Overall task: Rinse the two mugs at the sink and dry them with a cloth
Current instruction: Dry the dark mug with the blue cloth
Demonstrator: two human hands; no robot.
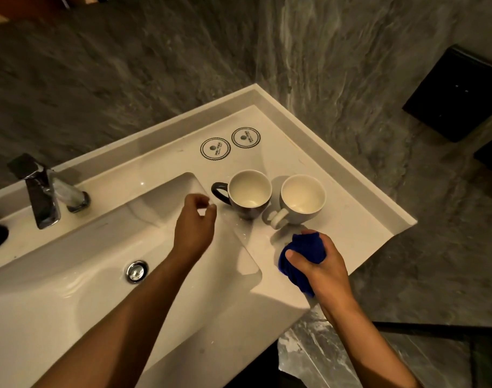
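Note:
Two mugs stand upright side by side on the white counter right of the basin. The dark mug has a white inside and its handle points left. The white mug has its handle turned toward me. My left hand hovers over the basin's right edge, just left of the dark mug's handle, fingers loosely curled and holding nothing. My right hand grips a bunched blue cloth on the counter in front of the white mug.
The white sink basin with its chrome drain plug lies to the left. A chrome faucet stands at the back left. Two round coasters lie behind the mugs. The counter ends close on the right; grey stone floor lies beyond.

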